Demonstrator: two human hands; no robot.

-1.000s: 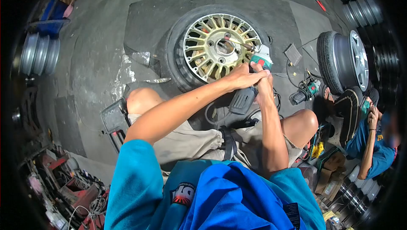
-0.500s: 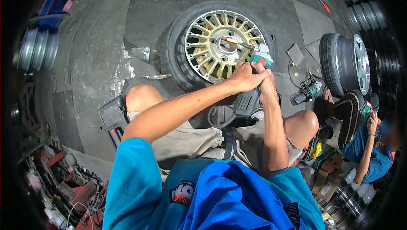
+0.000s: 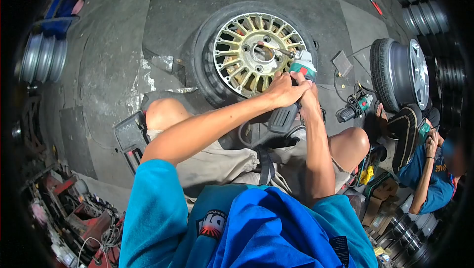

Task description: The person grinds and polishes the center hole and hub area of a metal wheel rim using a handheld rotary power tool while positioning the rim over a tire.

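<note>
My left hand [image 3: 282, 91] and my right hand [image 3: 309, 97] are both closed around a green and silver angle grinder [image 3: 302, 66]. Its dark rear body [image 3: 283, 118] hangs below my fingers. A long thin rod [image 3: 279, 49] with a reddish tip extends leftward from the grinder head, over the hub of a many-spoked alloy wheel rim [image 3: 253, 61]. Whether the tip touches the metal I cannot tell. The yellowish, partly bare rim lies face up on a tire [image 3: 201, 60] in front of my knees.
A second green grinder [image 3: 356, 108] lies right, near a small dark block [image 3: 341, 63]. Beyond stands a tired wheel [image 3: 398, 74]. A co-worker [image 3: 428, 169] sits at far right, holding something green. Bare rims [image 3: 44, 57] stand left; a grey case [image 3: 129, 137] is beside my left knee.
Both hands keep their grip. The grinder's rear body has swung slightly left, and its rod has tilted a little over the hub. The view has shifted slightly.
</note>
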